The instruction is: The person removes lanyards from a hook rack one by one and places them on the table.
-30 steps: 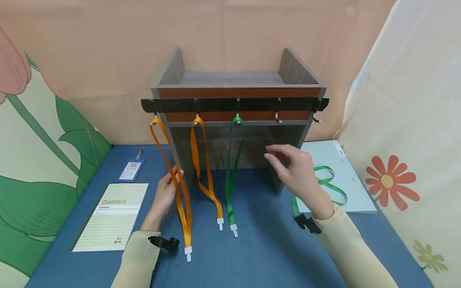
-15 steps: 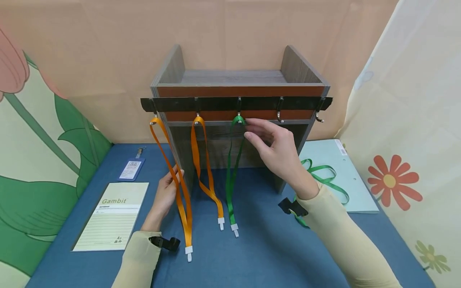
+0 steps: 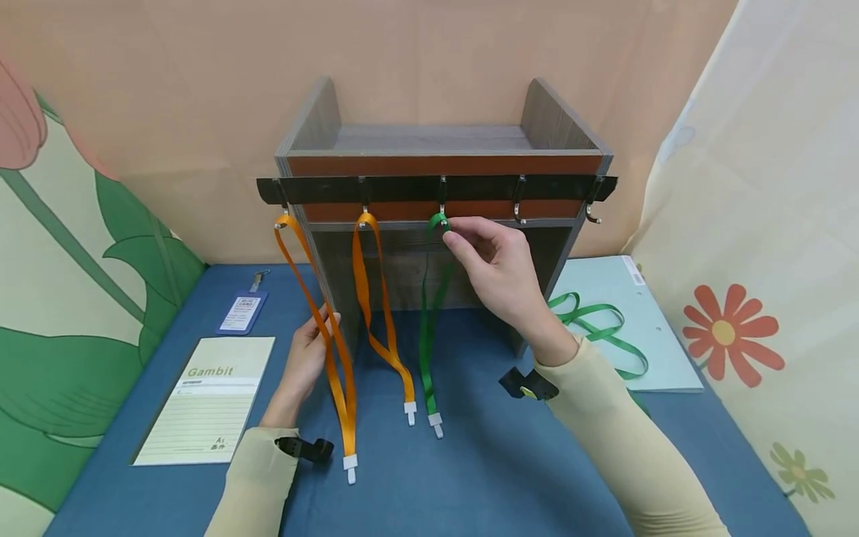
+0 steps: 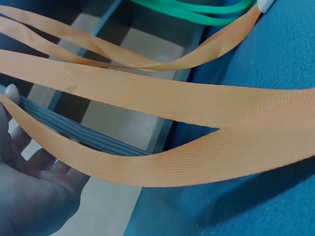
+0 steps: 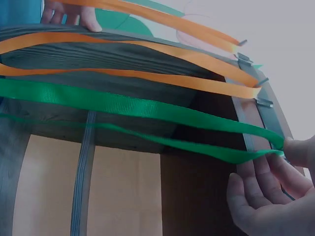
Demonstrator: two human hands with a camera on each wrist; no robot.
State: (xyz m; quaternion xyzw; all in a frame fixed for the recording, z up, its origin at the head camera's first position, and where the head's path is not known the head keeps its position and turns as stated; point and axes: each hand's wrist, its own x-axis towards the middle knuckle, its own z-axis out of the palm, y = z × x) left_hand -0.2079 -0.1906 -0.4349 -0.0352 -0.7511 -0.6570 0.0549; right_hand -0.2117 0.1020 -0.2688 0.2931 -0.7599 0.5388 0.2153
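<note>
My right hand (image 3: 499, 276) pinches the green lanyard (image 3: 429, 350) between thumb and fingertips at the top of its loop, right at the middle hook of the black rail (image 3: 403, 189). Two orange lanyards hang from the hooks to its left: a nearer one (image 3: 344, 403) and a second (image 3: 385, 358), all with white clips below. My left hand (image 3: 305, 365) grips the edge of the grey wooden shelf's side panel (image 5: 147, 69), partly behind the nearer orange strap. In the left wrist view its thumb and fingers (image 4: 29, 152) lie along that panel edge.
Two bare hooks (image 3: 519, 212) sit at the rail's right end. On the right, a loose green lanyard (image 3: 607, 307) lies over a pale blue folder (image 3: 661, 365). On the left are a notebook (image 3: 208, 403) and a blue badge holder (image 3: 241, 313). Fabric walls stand around the table.
My right hand has moved left and up from beside the shelf to the hung green lanyard's top and now pinches it. The left hand stays at the panel.
</note>
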